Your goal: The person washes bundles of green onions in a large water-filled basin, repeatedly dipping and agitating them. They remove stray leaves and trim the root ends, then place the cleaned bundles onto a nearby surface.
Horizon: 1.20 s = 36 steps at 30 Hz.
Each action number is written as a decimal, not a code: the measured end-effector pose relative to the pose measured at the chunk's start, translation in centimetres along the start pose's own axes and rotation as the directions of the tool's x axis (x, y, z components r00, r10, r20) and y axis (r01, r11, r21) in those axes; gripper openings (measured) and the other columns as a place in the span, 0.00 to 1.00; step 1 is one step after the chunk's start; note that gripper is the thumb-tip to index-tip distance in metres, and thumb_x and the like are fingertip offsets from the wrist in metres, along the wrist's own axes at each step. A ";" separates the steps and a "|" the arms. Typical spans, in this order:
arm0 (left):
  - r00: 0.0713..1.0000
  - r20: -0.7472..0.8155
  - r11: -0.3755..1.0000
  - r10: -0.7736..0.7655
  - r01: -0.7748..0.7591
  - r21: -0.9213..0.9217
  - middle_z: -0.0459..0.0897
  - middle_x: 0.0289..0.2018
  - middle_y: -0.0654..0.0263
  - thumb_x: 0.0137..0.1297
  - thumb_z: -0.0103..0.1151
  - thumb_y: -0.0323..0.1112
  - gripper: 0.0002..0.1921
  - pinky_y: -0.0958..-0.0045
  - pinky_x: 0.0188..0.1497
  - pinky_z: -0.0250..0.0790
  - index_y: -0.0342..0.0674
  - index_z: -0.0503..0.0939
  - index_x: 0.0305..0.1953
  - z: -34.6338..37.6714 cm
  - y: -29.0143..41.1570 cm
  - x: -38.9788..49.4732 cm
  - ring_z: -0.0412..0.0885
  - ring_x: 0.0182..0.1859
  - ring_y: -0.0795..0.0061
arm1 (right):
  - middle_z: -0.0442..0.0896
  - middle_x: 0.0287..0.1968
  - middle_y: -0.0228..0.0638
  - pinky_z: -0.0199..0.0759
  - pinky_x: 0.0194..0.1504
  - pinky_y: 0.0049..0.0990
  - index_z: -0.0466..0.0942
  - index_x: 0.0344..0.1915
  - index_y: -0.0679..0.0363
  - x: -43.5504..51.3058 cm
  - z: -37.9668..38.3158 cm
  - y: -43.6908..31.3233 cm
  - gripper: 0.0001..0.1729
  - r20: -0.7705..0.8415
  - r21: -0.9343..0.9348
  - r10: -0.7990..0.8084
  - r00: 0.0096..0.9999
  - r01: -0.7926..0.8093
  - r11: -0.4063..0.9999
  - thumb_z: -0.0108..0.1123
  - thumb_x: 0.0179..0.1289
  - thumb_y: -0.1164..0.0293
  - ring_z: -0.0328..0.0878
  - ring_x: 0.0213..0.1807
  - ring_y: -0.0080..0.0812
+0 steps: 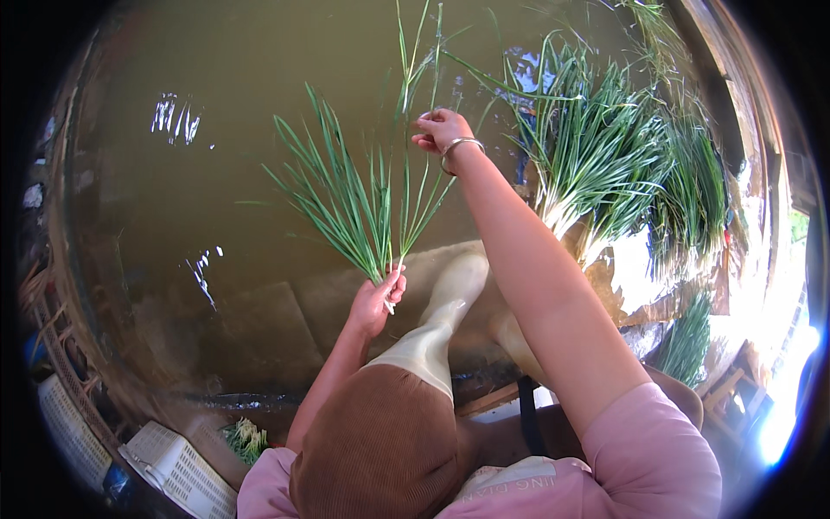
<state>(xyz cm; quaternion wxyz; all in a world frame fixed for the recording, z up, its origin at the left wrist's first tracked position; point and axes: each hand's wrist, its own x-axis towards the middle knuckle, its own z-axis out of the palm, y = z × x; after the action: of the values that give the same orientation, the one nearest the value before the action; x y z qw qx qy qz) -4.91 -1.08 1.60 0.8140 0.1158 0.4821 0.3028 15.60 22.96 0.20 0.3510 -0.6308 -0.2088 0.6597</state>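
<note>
My left hand [378,295] grips a small bunch of long green-leaved scallions [343,201] by their white stems, leaves fanned out over murky water [194,214]. Farther out is my right hand [441,133], a metal bangle on its wrist, fingers bent close together near thin upright leaves. Whether those fingers pinch a leaf, I cannot tell. Loose strands [405,78] float just beyond them. To the right of my right forearm lies a large heap of scallions [583,143], white stems towards me.
Pale boots [454,285] stand in the water below my hands. A concrete-like rim [739,97] bounds the right side. White perforated plastic crates [181,477] stand at the lower left, beside a small pile of scallions [245,440]. More greens [687,337] lie at the lower right.
</note>
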 end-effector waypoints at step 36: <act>0.949 0.302 0.899 -0.091 0.209 -0.386 0.63 0.20 0.76 0.73 0.46 0.36 0.09 0.88 0.20 0.53 0.37 0.69 0.46 3.2 6.6 -1.0 0.58 0.18 0.91 | 0.84 0.33 0.38 0.74 0.37 0.37 0.81 0.34 0.52 -10.8 -18.5 2.6 0.08 -0.380 -0.855 -0.651 0.657 0.019 0.518 0.57 0.60 0.63 0.81 0.35 0.44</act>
<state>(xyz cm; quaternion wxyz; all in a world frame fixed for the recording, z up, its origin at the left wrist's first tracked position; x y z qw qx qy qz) -5.03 3.90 7.08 0.9001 -0.0555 0.2965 0.3143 32.69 10.26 3.57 0.2129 -0.8482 -0.4664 0.1331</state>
